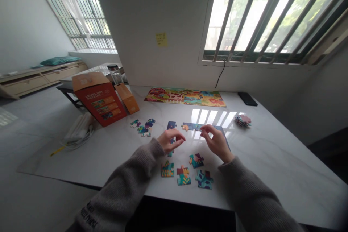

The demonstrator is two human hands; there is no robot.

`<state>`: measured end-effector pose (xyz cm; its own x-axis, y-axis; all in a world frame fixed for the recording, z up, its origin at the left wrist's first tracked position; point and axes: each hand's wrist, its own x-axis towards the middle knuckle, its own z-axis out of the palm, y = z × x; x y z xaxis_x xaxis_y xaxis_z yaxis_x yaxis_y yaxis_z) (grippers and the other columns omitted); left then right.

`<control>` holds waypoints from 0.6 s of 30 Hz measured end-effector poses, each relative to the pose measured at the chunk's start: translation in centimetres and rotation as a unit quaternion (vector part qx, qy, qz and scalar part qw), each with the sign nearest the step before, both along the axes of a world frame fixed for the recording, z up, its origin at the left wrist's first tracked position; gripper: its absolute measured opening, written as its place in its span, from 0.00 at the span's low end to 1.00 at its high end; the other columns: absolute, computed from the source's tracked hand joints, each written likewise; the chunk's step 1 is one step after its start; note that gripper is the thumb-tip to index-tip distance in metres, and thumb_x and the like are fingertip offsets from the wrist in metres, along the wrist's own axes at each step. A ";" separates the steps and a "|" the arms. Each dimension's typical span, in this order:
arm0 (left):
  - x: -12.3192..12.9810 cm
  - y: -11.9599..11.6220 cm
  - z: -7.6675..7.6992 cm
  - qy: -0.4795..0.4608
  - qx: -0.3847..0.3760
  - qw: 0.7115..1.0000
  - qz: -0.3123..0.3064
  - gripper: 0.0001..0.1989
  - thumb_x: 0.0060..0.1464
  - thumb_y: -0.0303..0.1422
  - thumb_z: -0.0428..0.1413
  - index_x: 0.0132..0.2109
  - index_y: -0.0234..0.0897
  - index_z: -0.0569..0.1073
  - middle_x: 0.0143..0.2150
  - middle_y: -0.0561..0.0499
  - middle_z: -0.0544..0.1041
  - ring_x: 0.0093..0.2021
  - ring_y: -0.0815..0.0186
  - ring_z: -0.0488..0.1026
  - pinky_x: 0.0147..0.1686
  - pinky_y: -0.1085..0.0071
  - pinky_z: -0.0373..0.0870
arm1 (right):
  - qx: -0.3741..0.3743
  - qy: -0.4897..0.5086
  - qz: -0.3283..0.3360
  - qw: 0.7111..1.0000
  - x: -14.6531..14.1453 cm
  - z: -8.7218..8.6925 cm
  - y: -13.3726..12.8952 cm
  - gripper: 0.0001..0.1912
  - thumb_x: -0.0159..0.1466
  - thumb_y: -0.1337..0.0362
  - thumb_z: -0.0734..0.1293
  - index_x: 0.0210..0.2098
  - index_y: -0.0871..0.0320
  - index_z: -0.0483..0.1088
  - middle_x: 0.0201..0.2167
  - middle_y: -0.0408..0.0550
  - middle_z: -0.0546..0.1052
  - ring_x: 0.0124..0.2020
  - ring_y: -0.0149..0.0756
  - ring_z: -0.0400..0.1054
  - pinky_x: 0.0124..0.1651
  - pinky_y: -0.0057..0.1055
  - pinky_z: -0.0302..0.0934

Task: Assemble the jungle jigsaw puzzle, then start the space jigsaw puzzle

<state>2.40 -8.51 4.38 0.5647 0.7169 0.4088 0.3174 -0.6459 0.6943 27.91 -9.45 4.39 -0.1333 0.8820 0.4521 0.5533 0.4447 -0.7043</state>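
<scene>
grey knit sleeves (122, 185) trail low over loose jigsaw pieces (196, 160) on a white worktop (274, 156), left hand (170, 141) and right hand (216, 143) half-closed, any grip unclear, where one careless brush could scatter pieces.

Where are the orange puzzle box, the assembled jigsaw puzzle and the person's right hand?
orange puzzle box (100, 104): head view, printed front panel
assembled jigsaw puzzle (185, 96): head view, middle of the picture
right hand (216, 143): head view, back of the hand
</scene>
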 end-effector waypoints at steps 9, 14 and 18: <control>-9.1 5.6 -1.5 0.177 0.066 0.870 0.456 0.13 0.56 0.33 0.56 0.48 0.39 0.75 0.45 0.43 0.77 0.49 0.52 0.70 0.50 0.56 0.64 | 0.046 -0.067 0.027 0.996 -0.4 -0.6 -0.2 0.07 0.66 0.65 0.61 0.40 0.53 0.70 0.31 0.45 0.78 0.34 0.40 0.73 0.41 0.35 0.65; -10.4 6.2 -2.6 0.278 0.010 0.831 0.481 0.22 0.54 0.45 0.58 0.53 0.41 0.72 0.52 0.39 0.74 0.56 0.45 0.66 0.53 0.50 0.61 | 0.055 -0.089 0.026 0.994 -0.5 -1.0 -0.1 0.08 0.66 0.64 0.61 0.41 0.52 0.71 0.31 0.45 0.78 0.34 0.40 0.72 0.41 0.36 0.65; -9.9 6.4 -2.7 0.283 -0.008 0.832 0.477 0.20 0.53 0.41 0.60 0.52 0.43 0.70 0.49 0.42 0.76 0.54 0.47 0.68 0.53 0.51 0.61 | 0.049 -0.088 0.023 0.995 -0.4 -1.3 0.0 0.08 0.66 0.64 0.60 0.42 0.52 0.71 0.31 0.45 0.78 0.34 0.41 0.73 0.40 0.36 0.65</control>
<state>-7.48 -2.09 1.66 -0.1654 0.9522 0.2569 0.9595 0.0952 0.2651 27.54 -9.49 3.06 -0.2576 0.8260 0.5014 0.6419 0.5341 -0.5502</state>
